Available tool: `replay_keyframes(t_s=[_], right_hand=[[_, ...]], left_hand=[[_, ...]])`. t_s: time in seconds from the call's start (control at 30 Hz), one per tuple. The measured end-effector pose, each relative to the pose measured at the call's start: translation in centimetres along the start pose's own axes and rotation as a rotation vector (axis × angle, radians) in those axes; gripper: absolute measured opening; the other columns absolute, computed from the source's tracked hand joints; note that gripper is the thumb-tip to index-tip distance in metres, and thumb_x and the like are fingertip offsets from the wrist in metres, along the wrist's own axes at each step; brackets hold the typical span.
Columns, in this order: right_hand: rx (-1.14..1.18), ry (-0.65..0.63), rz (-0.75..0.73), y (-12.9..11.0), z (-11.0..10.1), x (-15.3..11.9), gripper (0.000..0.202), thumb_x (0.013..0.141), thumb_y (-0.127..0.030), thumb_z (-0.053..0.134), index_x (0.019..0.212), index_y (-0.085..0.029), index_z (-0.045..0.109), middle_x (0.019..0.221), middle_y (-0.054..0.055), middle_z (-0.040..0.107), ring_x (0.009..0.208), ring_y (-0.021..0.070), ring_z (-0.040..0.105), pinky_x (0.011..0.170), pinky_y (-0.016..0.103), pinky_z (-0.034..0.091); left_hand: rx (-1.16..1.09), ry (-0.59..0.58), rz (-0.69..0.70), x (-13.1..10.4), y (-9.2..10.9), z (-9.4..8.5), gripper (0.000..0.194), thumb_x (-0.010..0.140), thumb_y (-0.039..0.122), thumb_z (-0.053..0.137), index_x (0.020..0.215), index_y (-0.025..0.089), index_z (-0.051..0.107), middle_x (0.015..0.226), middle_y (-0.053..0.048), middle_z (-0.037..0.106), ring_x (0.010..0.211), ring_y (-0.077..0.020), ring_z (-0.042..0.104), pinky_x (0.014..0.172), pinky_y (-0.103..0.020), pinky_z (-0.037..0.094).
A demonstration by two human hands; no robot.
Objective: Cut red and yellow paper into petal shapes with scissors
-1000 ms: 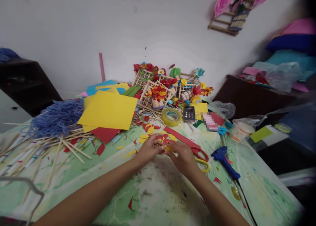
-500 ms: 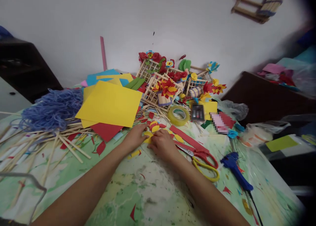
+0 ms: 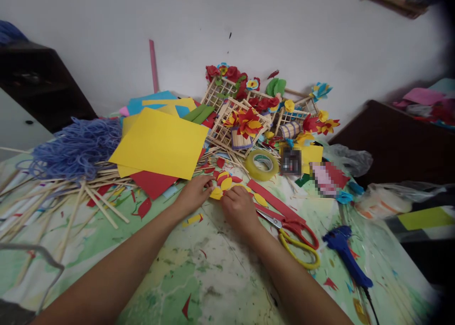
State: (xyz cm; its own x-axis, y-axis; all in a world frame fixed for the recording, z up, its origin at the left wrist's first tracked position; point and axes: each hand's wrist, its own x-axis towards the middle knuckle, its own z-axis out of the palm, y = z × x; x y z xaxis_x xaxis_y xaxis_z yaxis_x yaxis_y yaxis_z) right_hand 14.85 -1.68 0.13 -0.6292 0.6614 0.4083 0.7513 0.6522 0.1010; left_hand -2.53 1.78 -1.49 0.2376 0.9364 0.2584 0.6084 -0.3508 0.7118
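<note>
Two hands are held low over the worktop (image 3: pixel 199 268), with cut paper petals (image 3: pixel 226 183) lying between and just beyond them. The fingers of the left hand (image 3: pixel 194 193) are half curled at the left edge of the petals; whether a piece is gripped cannot be told. The fingers of the right hand (image 3: pixel 239 210) are bent under the knuckles, and anything pinched there is hidden from view. Some yellow and red petals are overlapped. Since they look thin and loose, two could be lifted as one, or a neighbour could be dragged along; under too firm a press, a petal could be creased.

Just right of the right hand, the scissors (image 3: pixel 286 224) are laid near a red strip (image 3: pixel 277 198), their blades pointed towards the petals. If the wrist were swung outward, the handles could be bumped, or the skin could be nicked by the tip.

Farther right, the blue glue gun (image 3: pixel 350 256) is laid down; whether it is hot cannot be seen, but if so, a burn could be caused by a careless reach.

Beyond the petals, the tape roll (image 3: pixel 252 171) is set before piled stick frames (image 3: pixel 220 130); were these knocked, paper flowers (image 3: pixel 249 123) could be shaken loose.
</note>
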Motion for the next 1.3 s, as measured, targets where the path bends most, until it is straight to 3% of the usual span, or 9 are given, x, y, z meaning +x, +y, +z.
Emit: replay_keyframes(t_s=[0.17,0.23,0.27,0.33,0.43,0.53,0.77,1.0,1.3], right_hand=[[-0.024,0.148,0.065,0.4,-0.8,-1.0,0.021,0.085,-0.015,0.053,0.066,-0.019,0.059,0.068,0.003,0.059,0.074,0.0174,0.045,0.069,0.032,0.030],[-0.034,0.200,0.109,0.4,-1.6,-1.5,0.020,0.086,-0.015,0.052,0.069,-0.020,0.060,0.071,0.004,0.060,0.075,0.0178,0.045,0.069,0.033,0.030],[-0.039,0.223,0.128,0.4,-1.9,-1.9,0.019,0.086,-0.014,0.051,0.070,-0.020,0.060,0.073,0.004,0.060,0.075,0.0180,0.045,0.069,0.033,0.030],[-0.043,0.265,0.154,0.3,-2.6,-2.7,0.019,0.086,-0.013,0.050,0.071,-0.020,0.060,0.075,0.004,0.061,0.076,0.0181,0.044,0.069,0.034,0.030],[-0.036,0.302,0.154,0.0,-3.0,-3.9,0.019,0.085,-0.012,0.050,0.072,-0.020,0.060,0.073,0.003,0.062,0.075,0.0177,0.045,0.069,0.033,0.032],[-0.010,0.311,0.135,-0.5,-3.0,-4.8,0.016,0.086,-0.014,0.051,0.076,-0.021,0.061,0.072,0.002,0.062,0.075,0.0175,0.046,0.070,0.033,0.033],[0.114,0.325,0.148,-0.5,-2.7,-4.9,0.011,0.085,-0.016,0.054,0.079,-0.021,0.062,0.076,0.002,0.065,0.076,0.0172,0.048,0.069,0.033,0.036],[0.413,0.301,0.331,-0.4,-2.4,-5.0,0.014,0.087,-0.025,0.054,0.076,-0.021,0.061,0.072,0.003,0.062,0.076,0.0179,0.049,0.071,0.034,0.039],[0.550,0.227,0.503,-0.3,-2.0,-5.2,0.014,0.085,-0.024,0.054,0.071,-0.021,0.054,0.073,0.002,0.058,0.075,0.0182,0.046,0.069,0.033,0.037]], left_hand=[[0.006,0.184,-0.041,-0.3,1.5,-0.1,0.032,0.082,0.025,0.048,0.110,0.013,0.058,0.093,-0.008,0.064,0.087,-0.0192,0.058,0.082,-0.032,0.044],[-0.010,0.315,-0.055,-0.9,2.9,-0.2,0.026,0.082,0.033,0.051,0.095,0.014,0.064,0.088,-0.007,0.065,0.081,-0.0180,0.057,0.078,-0.030,0.043],[-0.032,0.315,-0.090,-1.3,3.7,-0.2,0.027,0.082,0.038,0.052,0.080,0.014,0.065,0.076,-0.005,0.064,0.073,-0.0168,0.056,0.073,-0.028,0.043],[-0.191,0.188,-0.173,-2.2,5.2,0.0,0.042,0.084,0.045,0.047,0.058,0.015,0.060,0.057,-0.002,0.058,0.059,-0.0146,0.051,0.062,-0.026,0.040],[-0.533,-0.036,-0.292,-3.4,6.9,1.1,0.049,0.085,0.050,0.042,0.059,0.014,0.061,0.056,-0.002,0.059,0.057,-0.0137,0.051,0.057,-0.024,0.039],[-0.690,-0.149,-0.348,-3.9,7.5,2.3,0.039,0.078,0.048,0.054,0.060,0.014,0.059,0.055,0.002,0.054,0.056,-0.0122,0.048,0.054,-0.023,0.037],[-0.816,-0.130,-0.414,-3.6,7.3,2.6,0.028,0.073,0.040,0.063,0.063,0.014,0.064,0.060,0.002,0.059,0.060,-0.0120,0.051,0.059,-0.022,0.039],[-0.989,-0.209,-0.505,-3.7,6.9,2.8,0.027,0.076,0.038,0.062,0.068,0.013,0.068,0.065,-0.002,0.067,0.064,-0.0134,0.058,0.066,-0.024,0.044],[-1.049,-0.267,-0.455,-3.7,6.7,3.1,0.029,0.076,0.041,0.062,0.073,0.013,0.071,0.068,-0.003,0.069,0.066,-0.0127,0.058,0.067,-0.023,0.044]])
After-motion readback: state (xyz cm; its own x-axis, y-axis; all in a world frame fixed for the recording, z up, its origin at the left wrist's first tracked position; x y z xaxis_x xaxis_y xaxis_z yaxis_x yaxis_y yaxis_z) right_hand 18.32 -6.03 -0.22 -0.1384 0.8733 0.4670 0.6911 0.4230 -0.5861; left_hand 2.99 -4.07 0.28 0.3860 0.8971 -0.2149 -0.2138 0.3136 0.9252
